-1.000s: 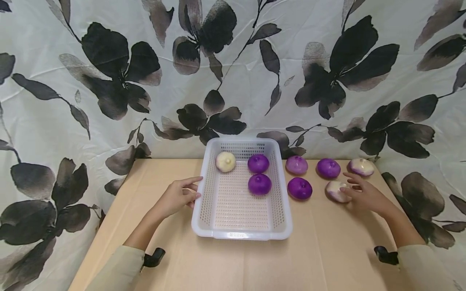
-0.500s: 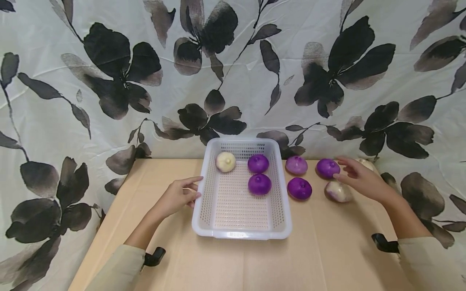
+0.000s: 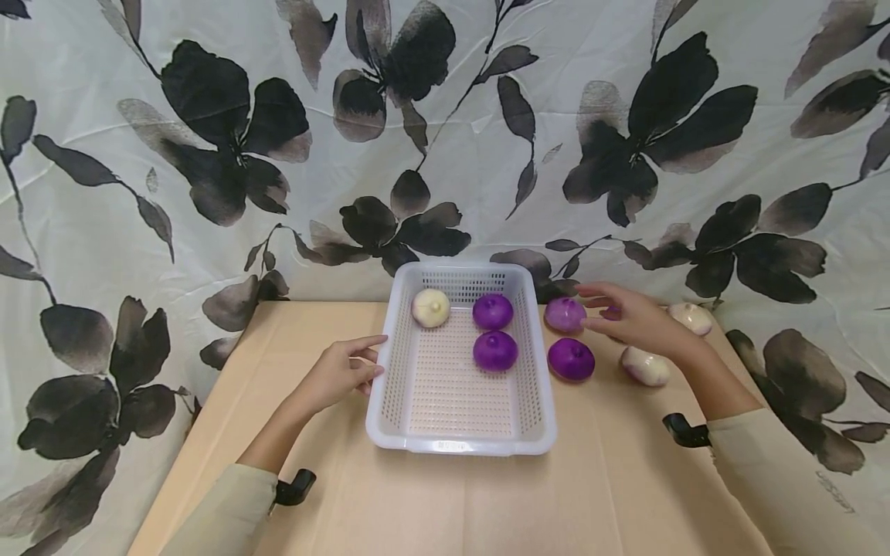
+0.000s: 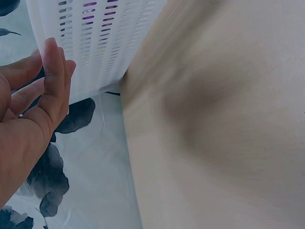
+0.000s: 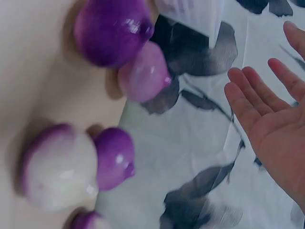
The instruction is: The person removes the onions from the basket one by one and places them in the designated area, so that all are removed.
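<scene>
A white perforated plastic basket (image 3: 462,446) stands on the table. Inside it lie a pale onion (image 3: 431,308) at the back left and two purple onions (image 3: 495,351) on the right. With loosely bent fingers, my left hand (image 3: 332,380) touches the basket's left side; the left wrist view shows those fingertips against the outer wall (image 4: 95,62). My right hand (image 3: 636,320) hovers with spread fingers above the onions at right, holding nothing. Its fingertips are near a light purple onion (image 3: 563,315) and partly hide another purple onion (image 3: 612,313).
Right of the basket, a dark purple onion (image 3: 572,360) sits in the front row beside a white-and-purple onion (image 3: 645,366). Another white-and-purple onion (image 3: 691,317) is at the back right. A floral cloth (image 3: 487,154) hangs behind the wooden table (image 3: 459,510).
My right hand has moved left, from the white-and-purple onions past the purple one towards the light purple onion. The left hand, the basket and the onions stay in place.
</scene>
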The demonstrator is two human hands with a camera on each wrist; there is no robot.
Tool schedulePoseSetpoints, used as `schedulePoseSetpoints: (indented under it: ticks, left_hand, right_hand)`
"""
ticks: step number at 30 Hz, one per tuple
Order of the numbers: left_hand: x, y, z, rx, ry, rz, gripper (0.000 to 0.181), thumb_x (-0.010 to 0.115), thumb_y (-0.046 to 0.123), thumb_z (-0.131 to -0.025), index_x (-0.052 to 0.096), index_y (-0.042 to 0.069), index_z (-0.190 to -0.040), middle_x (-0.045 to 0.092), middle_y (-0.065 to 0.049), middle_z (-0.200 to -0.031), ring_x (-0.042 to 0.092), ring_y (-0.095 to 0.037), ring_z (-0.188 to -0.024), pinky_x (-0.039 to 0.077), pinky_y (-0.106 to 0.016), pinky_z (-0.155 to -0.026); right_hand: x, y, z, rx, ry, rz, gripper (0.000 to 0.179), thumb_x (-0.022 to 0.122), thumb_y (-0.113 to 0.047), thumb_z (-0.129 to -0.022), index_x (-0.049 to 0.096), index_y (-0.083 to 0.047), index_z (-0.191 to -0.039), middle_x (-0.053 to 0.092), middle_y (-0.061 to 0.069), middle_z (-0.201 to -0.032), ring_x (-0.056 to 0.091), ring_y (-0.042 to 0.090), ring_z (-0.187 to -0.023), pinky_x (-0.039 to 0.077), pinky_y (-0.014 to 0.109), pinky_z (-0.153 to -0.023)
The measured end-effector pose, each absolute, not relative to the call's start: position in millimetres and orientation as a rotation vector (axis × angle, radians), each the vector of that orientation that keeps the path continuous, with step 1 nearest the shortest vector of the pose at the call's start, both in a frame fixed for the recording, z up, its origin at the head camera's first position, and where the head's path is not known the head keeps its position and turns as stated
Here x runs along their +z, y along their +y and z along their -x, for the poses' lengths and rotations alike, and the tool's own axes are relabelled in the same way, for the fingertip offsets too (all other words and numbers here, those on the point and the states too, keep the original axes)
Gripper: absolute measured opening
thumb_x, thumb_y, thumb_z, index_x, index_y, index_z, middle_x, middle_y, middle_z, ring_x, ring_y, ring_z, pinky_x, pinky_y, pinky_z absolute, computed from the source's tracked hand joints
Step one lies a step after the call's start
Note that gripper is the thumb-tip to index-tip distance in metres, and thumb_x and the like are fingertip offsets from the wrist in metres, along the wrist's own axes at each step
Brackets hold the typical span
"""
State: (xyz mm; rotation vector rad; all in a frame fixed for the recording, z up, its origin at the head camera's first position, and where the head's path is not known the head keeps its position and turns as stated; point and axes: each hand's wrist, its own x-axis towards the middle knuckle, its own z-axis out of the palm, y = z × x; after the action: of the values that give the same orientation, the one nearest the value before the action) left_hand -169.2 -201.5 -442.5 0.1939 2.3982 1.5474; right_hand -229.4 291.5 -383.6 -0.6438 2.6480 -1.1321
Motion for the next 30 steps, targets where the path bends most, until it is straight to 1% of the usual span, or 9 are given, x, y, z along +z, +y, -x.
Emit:
schedulePoseSetpoints:
  ticks: [2, 4, 9, 11, 16, 20, 25, 28, 30]
  left_hand:
    - [-443, -201, 170, 1.549, 2.398, -0.195, 0.058, 0.067, -0.005, -0.093, 0.052, -0.001, -0.149, 0.068, -0.026, -0.114, 0.070, -0.016, -0.074, 0.066, -0.050, -0.068]
    - [-443, -201, 170, 1.550, 2.397, -0.202, 0.058, 0.067, -0.005, -0.093, 0.052, -0.002, -0.149, 0.067, -0.026, -0.114, 0.070, -0.016, -0.074, 0.065, -0.050, -0.068]
    - [-442, -200, 170, 1.555, 2.393, -0.201, 0.057, 0.068, -0.005, -0.094, 0.052, -0.001, -0.149, 0.068, -0.026, -0.115, 0.071, -0.018, -0.076, 0.065, -0.052, -0.069]
    - [-442, -201, 170, 1.555, 2.393, -0.199, 0.057, 0.068, -0.005, -0.094, 0.052, -0.001, -0.149, 0.068, -0.026, -0.115, 0.071, -0.019, -0.076, 0.065, -0.052, -0.069]
    - [-441, -202, 171, 1.552, 2.393, -0.216, 0.057, 0.067, -0.004, -0.094, 0.051, -0.003, -0.149, 0.067, -0.027, -0.116, 0.071, -0.018, -0.078, 0.066, -0.048, -0.068]
    - [-441, -203, 170, 1.552, 2.397, -0.219, 0.057, 0.067, -0.005, -0.094, 0.050, -0.004, -0.149, 0.067, -0.028, -0.116, 0.071, -0.018, -0.077, 0.066, -0.047, -0.067]
    - [-441, -202, 170, 1.554, 2.400, -0.210, 0.057, 0.067, -0.005, -0.094, 0.051, -0.004, -0.148, 0.068, -0.027, -0.115, 0.072, -0.017, -0.077, 0.066, -0.049, -0.068]
    - [-441, -202, 169, 1.553, 2.401, -0.215, 0.057, 0.068, -0.005, -0.094, 0.051, -0.003, -0.148, 0.068, -0.027, -0.115, 0.072, -0.018, -0.078, 0.066, -0.050, -0.068]
    - [-442, -201, 170, 1.555, 2.400, -0.220, 0.057, 0.068, -0.005, -0.094, 0.051, -0.003, -0.148, 0.068, -0.027, -0.115, 0.072, -0.017, -0.078, 0.066, -0.050, -0.068]
  right_hand:
    - [-383, 282, 234, -1.134, 2.623, 0.669, 0.063, 0.073, -0.022, -0.098, 0.047, -0.001, -0.151, 0.050, 0.023, -0.153, 0.053, 0.047, -0.136, 0.048, 0.059, -0.111]
    - [-383, 272, 238, -1.152, 2.588, 0.695, 0.060, 0.073, -0.019, -0.097, 0.049, -0.001, -0.150, 0.052, 0.021, -0.152, 0.053, 0.047, -0.135, 0.049, 0.059, -0.111]
    - [-383, 249, 249, -1.177, 2.474, 0.732, 0.058, 0.073, -0.015, -0.097, 0.050, -0.002, -0.149, 0.059, 0.022, -0.144, 0.060, 0.041, -0.129, 0.060, 0.041, -0.100]
    - [-381, 239, 253, -1.157, 2.431, 0.733, 0.059, 0.072, -0.016, -0.098, 0.049, -0.001, -0.149, 0.058, 0.023, -0.145, 0.060, 0.041, -0.130, 0.059, 0.040, -0.103]
    - [-374, 212, 266, -0.938, 2.443, 0.807, 0.053, 0.069, -0.015, -0.099, 0.052, -0.001, -0.147, 0.057, 0.023, -0.146, 0.058, 0.043, -0.131, 0.054, 0.054, -0.107]
    - [-370, 192, 272, -0.768, 2.427, 0.817, 0.058, 0.070, -0.025, -0.099, 0.051, -0.003, -0.149, 0.060, 0.024, -0.142, 0.060, 0.042, -0.130, 0.054, 0.053, -0.107]
    - [-369, 169, 278, -0.657, 2.350, 0.789, 0.067, 0.070, -0.032, -0.098, 0.046, 0.000, -0.152, 0.056, 0.024, -0.147, 0.055, 0.041, -0.136, 0.044, 0.055, -0.118]
    - [-370, 157, 279, -0.602, 2.309, 0.727, 0.065, 0.069, -0.033, -0.098, 0.048, -0.001, -0.150, 0.054, 0.022, -0.148, 0.050, 0.039, -0.140, 0.041, 0.053, -0.120]
    - [-371, 150, 280, -0.537, 2.306, 0.712, 0.060, 0.069, -0.033, -0.098, 0.052, -0.001, -0.145, 0.057, 0.020, -0.144, 0.053, 0.036, -0.136, 0.043, 0.051, -0.118]
